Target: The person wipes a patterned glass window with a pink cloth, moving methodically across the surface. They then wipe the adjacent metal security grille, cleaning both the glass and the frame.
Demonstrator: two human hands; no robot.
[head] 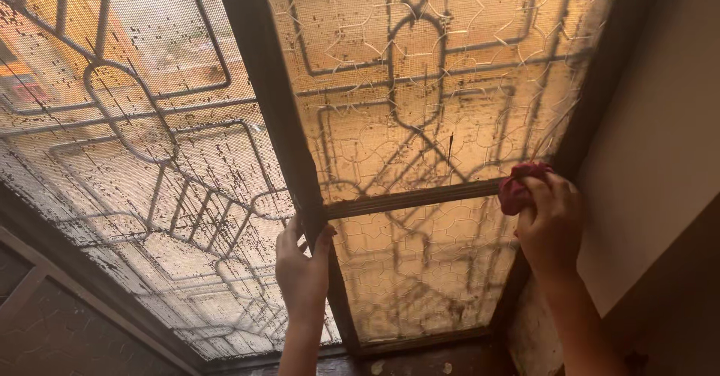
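The left hand [301, 260] is curled around the dark vertical frame bar [277, 113] of the window, fingers pressed together on it. The right hand [551, 222] pinches a bunched red cloth [517, 184] and presses it against the right end of the horizontal crossbar [412, 198], near the wall [660, 136]. The patterned glass pane [420, 83] and the mesh screen [127, 136] on the left look dirty. Strong pressure could perhaps tear the mesh, or the cloth may only smear the dirt.
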